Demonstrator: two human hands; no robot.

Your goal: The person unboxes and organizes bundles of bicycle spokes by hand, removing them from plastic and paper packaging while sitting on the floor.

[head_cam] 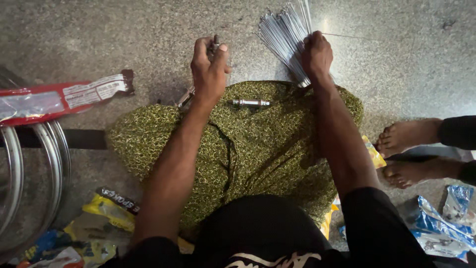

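My left hand [209, 67] is closed around a small dark metal part [215, 43] whose tip pokes out above my fingers. My right hand [316, 55] grips a fanned bundle of thin silver spokes [286, 34] that spreads upward over the stone floor. Between my forearms a short silver axle [251, 103] lies on the green patterned cloth [258, 144] covering my lap. Another bit of metal [184, 98] shows below my left wrist at the cloth's edge.
Silver wheel rims [29, 164] lie at the left under a red and white packet [59, 99]. Yellow packets [106, 213] sit at bottom left, blue wrappers [446, 223] at bottom right. Another person's bare feet [409, 154] rest at the right.
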